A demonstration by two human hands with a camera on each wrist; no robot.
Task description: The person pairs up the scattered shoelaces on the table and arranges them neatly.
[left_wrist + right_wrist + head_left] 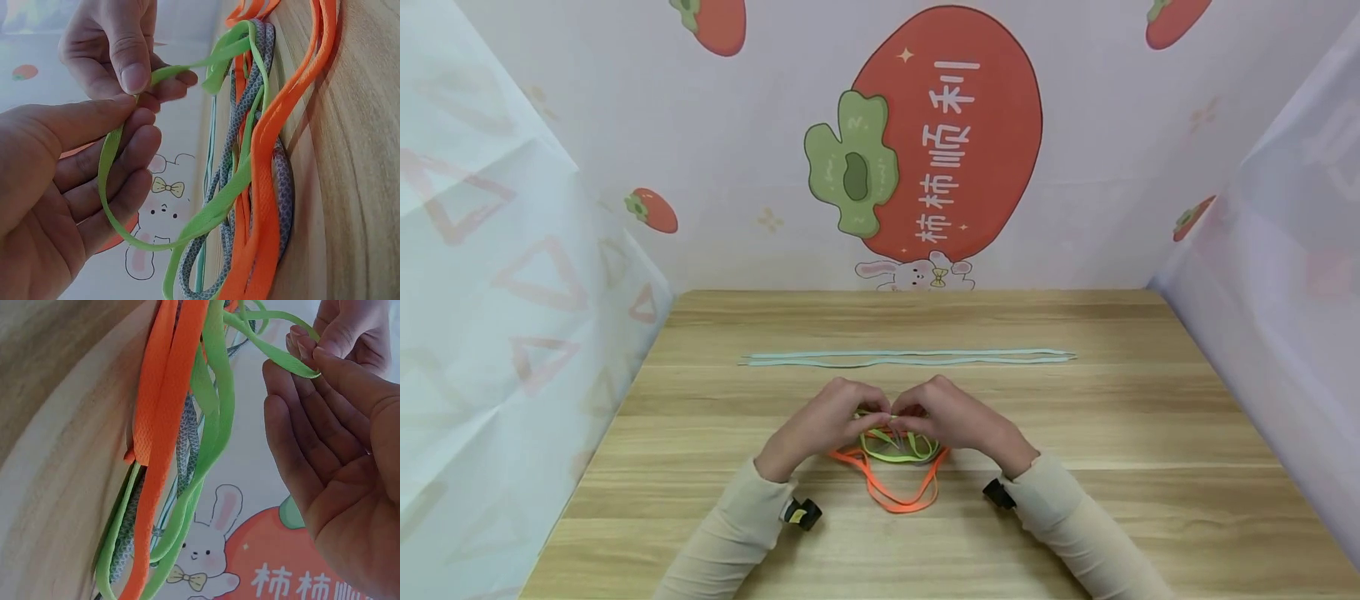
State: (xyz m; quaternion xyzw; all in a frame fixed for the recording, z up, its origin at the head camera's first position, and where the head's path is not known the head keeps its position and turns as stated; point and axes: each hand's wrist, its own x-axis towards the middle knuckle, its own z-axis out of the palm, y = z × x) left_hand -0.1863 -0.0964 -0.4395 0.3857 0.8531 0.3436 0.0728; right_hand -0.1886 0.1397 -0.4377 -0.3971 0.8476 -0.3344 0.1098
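A yellow-green lace [212, 212] is being pinched by two hands meeting close together. One stretch is being held between the thumb and fingertips of the left hand [838, 417], with no gap showing at the pinch, while its other fingers are being held loosely bent. Just beside that pinch, the same lace is being gripped between the thumb and fingers of the right hand [951, 417]; whether the fingertips are touching cannot be told. Below the grip, the lace is being looped down into a tangled bundle, where it is being crossed by an orange lace [265, 187] and a grey patterned lace [287, 200]. On the near side of the grip, an orange loop is being supported by the wooden table [1150, 433]. Beyond the grip, pale blue-green laces [925, 361] are being displayed lengthwise, stretched from side to side.
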